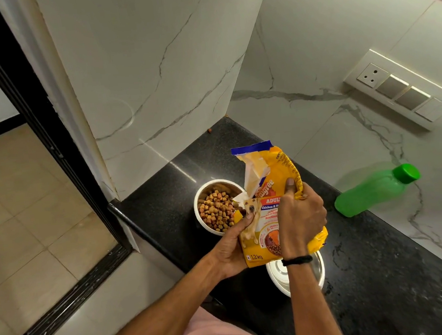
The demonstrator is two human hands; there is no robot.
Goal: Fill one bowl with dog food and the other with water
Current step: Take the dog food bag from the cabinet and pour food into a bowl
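A yellow dog food bag [269,179] is held over the black counter, its torn opening tipped toward a steel bowl [203,196] that holds brown kibble [217,212]. My left hand [235,244] grips the bag's lower left edge. My right hand [300,213] grips the bag's right side, thumb pointing up. A second steel bowl [276,275] with a white outside sits nearer to me, partly hidden under the bag and my right wrist; it looks empty. A green plastic bottle [376,191] with a green cap stands against the wall at the right.
The black granite counter [373,274] runs from a marble corner toward me, with its front edge at the left above a tiled floor. A loose kibble piece [209,131] lies near the back corner. A switch panel [401,90] is on the right wall.
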